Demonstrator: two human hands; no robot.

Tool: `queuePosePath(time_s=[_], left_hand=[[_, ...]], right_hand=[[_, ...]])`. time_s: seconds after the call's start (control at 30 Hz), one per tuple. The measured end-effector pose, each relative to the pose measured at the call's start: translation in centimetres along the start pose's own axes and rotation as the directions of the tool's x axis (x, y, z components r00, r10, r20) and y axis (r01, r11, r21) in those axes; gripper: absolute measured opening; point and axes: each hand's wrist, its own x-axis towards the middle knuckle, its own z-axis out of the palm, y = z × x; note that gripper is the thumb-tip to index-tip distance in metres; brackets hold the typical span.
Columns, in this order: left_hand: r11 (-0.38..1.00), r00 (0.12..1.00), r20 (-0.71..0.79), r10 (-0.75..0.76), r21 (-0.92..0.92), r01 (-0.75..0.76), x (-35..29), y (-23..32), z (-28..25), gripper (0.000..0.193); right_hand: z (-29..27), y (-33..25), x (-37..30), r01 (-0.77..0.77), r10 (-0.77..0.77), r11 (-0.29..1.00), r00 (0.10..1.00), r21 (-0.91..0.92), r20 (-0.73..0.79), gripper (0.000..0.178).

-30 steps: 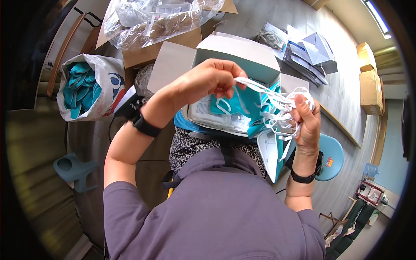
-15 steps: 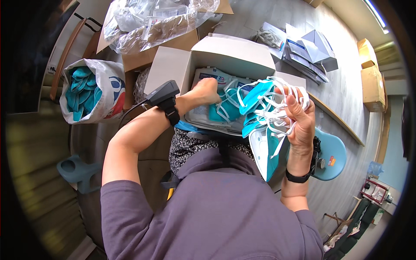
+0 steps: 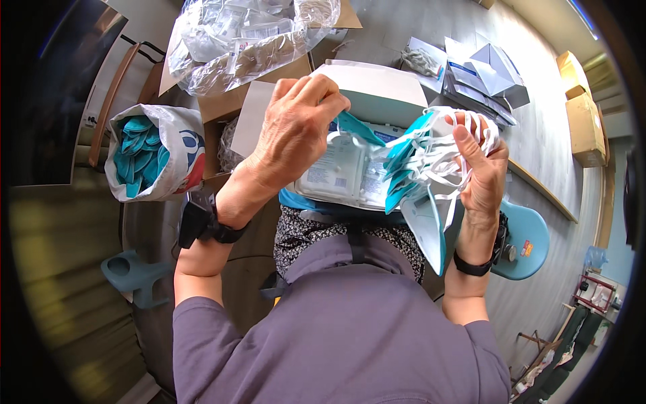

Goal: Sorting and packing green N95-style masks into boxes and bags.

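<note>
My right hand [image 3: 482, 172] is closed round the white straps of several teal face masks [image 3: 400, 158], which hang below and left of the fingers, their white inner sides partly showing. Raised over the white carton [image 3: 383, 87], my left hand [image 3: 299, 124] pinches one teal face mask [image 3: 360, 128] by its edge. That mask stretches toward the bunch; whether it touches the bunch is hard to make out. Clear plastic packages [image 3: 330, 168] with printed labels lie inside the carton, on my lap.
To the left stands a white bag [image 3: 178, 151] full of teal masks. Beyond the carton is a brown cardboard box [image 3: 219, 108] heaped with clear plastic wrapping [image 3: 252, 40]. Flattened cartons [image 3: 474, 81] lie on the floor at the far right. A blue stool [image 3: 525, 239] stands beside my right arm.
My left hand has come up out of the carton, lifting the loose mask from the packages. My right hand still holds the bunch, a little farther right in the view.
</note>
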Motion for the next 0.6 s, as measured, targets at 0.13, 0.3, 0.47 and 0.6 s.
queuePosePath(time_s=[0.13,0.3,0.47,0.6], left_hand=[[0.998,0.999,-0.02,0.026,-0.059,-0.027,0.4,0.6,-0.4,0.029],[0.964,0.99,-0.103,0.092,-0.241,-0.115,1.0,2.1,-0.2,0.033],[0.93,0.968,-0.249,-0.019,-0.36,-0.075,0.3,0.7,-0.3,0.03],[0.976,1.0,-0.017,0.011,-0.217,-0.015,-1.2,-0.5,-1.2,0.018]], right_hand=[[1.4,-1.4,0.6,0.198,-0.149,0.904,0.977,-0.38,0.153,0.02],[3.5,-0.4,0.4,0.329,-0.089,0.732,0.915,-0.597,0.394,0.022],[2.8,-0.6,0.4,0.223,-0.083,0.748,0.966,-0.625,0.245,0.023],[1.6,-0.7,1.1,0.214,-0.119,0.784,0.973,-0.583,0.197,0.033]])
